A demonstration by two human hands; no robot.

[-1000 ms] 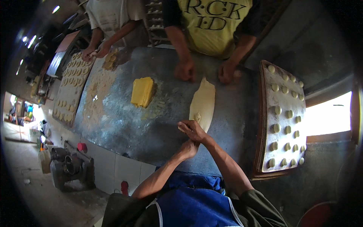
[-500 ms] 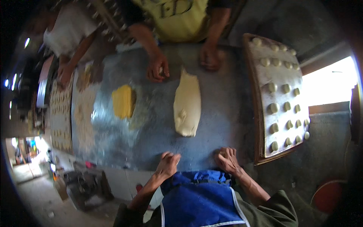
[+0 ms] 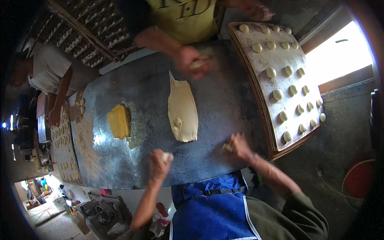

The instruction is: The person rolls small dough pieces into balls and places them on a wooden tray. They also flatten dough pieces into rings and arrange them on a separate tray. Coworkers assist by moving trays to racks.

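My left hand (image 3: 158, 164) is closed around a small pale dough piece (image 3: 167, 157), which sticks out by the thumb, over the near part of the metal table (image 3: 152, 84). My right hand (image 3: 241, 148) is closed over another dough piece (image 3: 228, 147), partly hidden under the fingers. Between and beyond my hands lies a long flat sheet of pale dough (image 3: 183, 110), with a small torn lump of dough (image 3: 177, 124) on its near end. Left of it sits a yellow slab (image 3: 119, 122), fat-like in look.
Stacked trays at the right carry a tray (image 3: 262, 86) with several dough balls. A co-worker's hand (image 3: 194, 64) holds dough across the table; the other hand (image 3: 262, 13) is near the tray. Another person (image 3: 52, 68) works at a dough-ball tray (image 3: 64, 154) at the far left.
My hands have lifted from the near edge and moved forward, the left one also outward; dough now shows in both. The co-worker's hands have shifted right, one off the table towards the tray. The view has turned.
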